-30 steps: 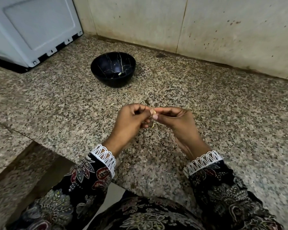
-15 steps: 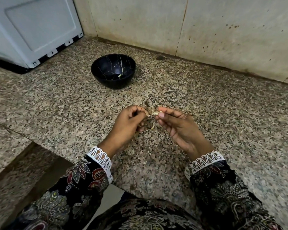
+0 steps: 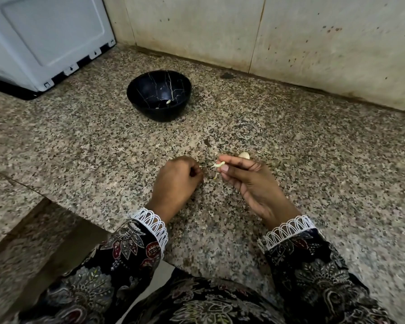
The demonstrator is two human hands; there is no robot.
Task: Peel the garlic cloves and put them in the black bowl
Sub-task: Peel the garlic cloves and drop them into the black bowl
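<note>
While right hand (image 3: 250,183) grip pinches garlic sliver (image 3: 219,164), left hand (image 3: 177,181) curled, contents hidden; black bowl (image 3: 158,95) well apart.

- A bowl (image 3: 159,95) sits on the counter (image 3: 313,160) above frame centre, with a garlic clove (image 3: 168,101) inside.
- An appliance (image 3: 45,38) fills the upper left.
- Both hands, left hand (image 3: 177,181) and right hand (image 3: 250,183), lie below the bowl.
- Another clove (image 3: 244,155) lies just behind the right hand.

1 black bowl (image 3: 159,95), 2 hands (image 3: 177,177) (image 3: 248,181), 1 garlic clove (image 3: 244,155) on the counter.
</note>
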